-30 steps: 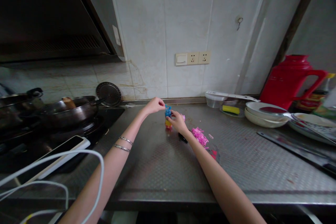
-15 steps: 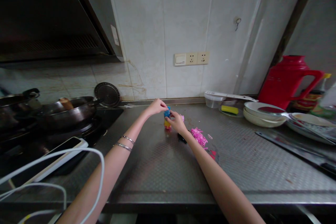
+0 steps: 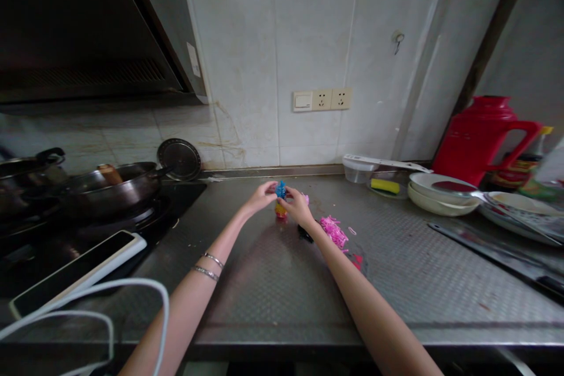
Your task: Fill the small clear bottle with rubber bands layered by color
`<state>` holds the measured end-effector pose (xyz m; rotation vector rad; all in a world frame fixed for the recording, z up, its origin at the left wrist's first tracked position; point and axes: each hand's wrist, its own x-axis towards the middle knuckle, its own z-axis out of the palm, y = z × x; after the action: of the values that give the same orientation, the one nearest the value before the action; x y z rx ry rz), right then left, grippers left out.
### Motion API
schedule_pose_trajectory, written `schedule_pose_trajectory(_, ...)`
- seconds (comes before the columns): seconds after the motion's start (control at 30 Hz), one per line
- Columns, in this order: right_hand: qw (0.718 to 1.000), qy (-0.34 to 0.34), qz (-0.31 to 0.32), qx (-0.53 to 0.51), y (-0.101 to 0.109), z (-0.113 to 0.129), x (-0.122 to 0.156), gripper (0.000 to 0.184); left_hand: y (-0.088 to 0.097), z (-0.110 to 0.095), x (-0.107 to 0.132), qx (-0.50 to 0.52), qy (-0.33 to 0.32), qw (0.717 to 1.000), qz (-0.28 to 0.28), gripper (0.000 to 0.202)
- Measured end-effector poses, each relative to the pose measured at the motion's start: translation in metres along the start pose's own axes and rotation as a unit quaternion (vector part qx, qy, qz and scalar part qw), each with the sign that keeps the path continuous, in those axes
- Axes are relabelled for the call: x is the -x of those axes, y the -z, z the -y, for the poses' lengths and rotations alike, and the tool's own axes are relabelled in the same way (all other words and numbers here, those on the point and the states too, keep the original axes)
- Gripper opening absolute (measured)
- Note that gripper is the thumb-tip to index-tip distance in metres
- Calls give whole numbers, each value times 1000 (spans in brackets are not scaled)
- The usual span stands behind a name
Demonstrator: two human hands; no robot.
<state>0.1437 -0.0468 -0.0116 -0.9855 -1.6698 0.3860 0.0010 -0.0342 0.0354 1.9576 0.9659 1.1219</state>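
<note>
A small column of colour, blue on top and yellow to red below, stands upright on the metal counter; it looks like a little container of coloured bits (image 3: 281, 210). My left hand (image 3: 261, 198) closes its fingertips on the blue upper part from the left. From the right, my right hand (image 3: 298, 205) pinches the same part with thumb and fingers. Beside my right wrist lies a heap of thin pink loops (image 3: 333, 231), perhaps small rubber bands. A black item (image 3: 305, 234) is partly hidden under that wrist, and a red item (image 3: 358, 261) lies near the forearm.
Pans (image 3: 110, 188) sit on the stove at left. A white-edged device (image 3: 79, 276) and white cable (image 3: 145, 283) are at front left. At right are a yellow sponge (image 3: 385, 186), stacked bowls (image 3: 443, 200), a cleaver-like long blade (image 3: 489, 252) and a red thermos (image 3: 476, 138).
My left hand has come down from the top of the coloured container to its left side. My right hand stays on it. The cable at front left has shifted lower.
</note>
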Motion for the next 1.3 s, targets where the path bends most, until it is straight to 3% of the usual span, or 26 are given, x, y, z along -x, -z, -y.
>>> schedule_pose_trajectory(0.07,1000,-2,-5,-27,-1,-1,0,40,-10,11,10,47,7,998,48,39)
schedule_pose_trajectory(0.17,998,-5,-20,-61,-2,-3,1,43,-22,25,18,81,16,995,58,51)
schedule_pose_trajectory(0.23,997,-6,-25,-73,-4,-5,2,43,-27,32,19,85,22,995,45,52)
schedule_pose_trajectory(0.43,996,-28,-9,-84,-3,-1,5,46,-33,38,18,30,3,999,-28,28)
schedule_pose_trajectory(0.53,997,-54,-11,-49,8,5,3,48,-33,38,19,18,-2,999,-30,30)
schedule_pose_trajectory(0.67,998,-35,-40,17,33,17,-3,32,-32,35,21,6,13,1000,-27,30)
schedule_pose_trajectory(0.83,992,48,24,113,50,36,-11,36,-31,32,24,-31,1,999,-26,28)
schedule_pose_trajectory(1.07,960,40,79,266,43,59,-33,38,-32,36,25,-82,-3,996,-38,28)
schedule_pose_trajectory(1.3,921,26,176,346,30,57,-67,25,-32,38,26,-83,-22,996,-39,28)
